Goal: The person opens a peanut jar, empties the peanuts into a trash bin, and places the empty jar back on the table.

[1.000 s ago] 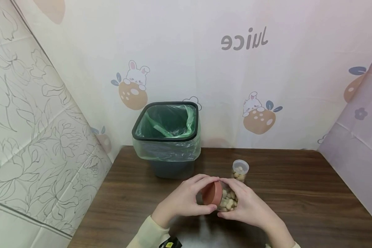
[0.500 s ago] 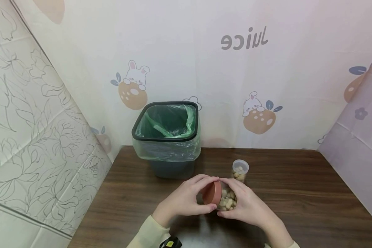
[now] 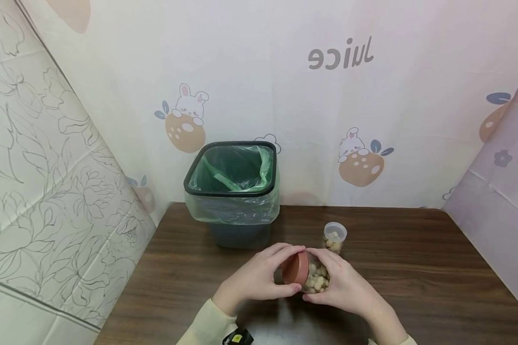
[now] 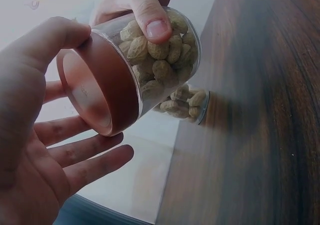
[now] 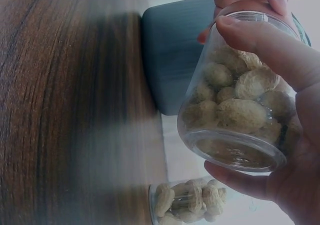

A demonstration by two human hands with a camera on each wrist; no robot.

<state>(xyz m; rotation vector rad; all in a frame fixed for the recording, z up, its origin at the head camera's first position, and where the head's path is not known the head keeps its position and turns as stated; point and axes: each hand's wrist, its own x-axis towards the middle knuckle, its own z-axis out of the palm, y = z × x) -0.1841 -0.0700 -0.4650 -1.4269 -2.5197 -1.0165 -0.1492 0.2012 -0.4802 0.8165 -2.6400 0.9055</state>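
A clear jar of peanuts [image 5: 240,112] is held tilted on its side above the table, its reddish-brown lid [image 4: 112,80] toward the left. My left hand [image 3: 261,274] grips the lid between thumb and fingers. The jar's body is gripped by my right hand [image 3: 347,285], with the thumb lying along the clear wall in the left wrist view. Just behind the hands stands a second clear container of peanuts [image 3: 334,236], partly hidden by the right hand and with a pale translucent top.
A dark bin [image 3: 239,235] with a green plastic liner [image 3: 230,211] stands at the table's back left. The brown wooden table [image 3: 414,258] reaches to a printed curtain [image 3: 302,96] behind. A black strap with a yellow mark [image 3: 237,337] sits by the left sleeve.
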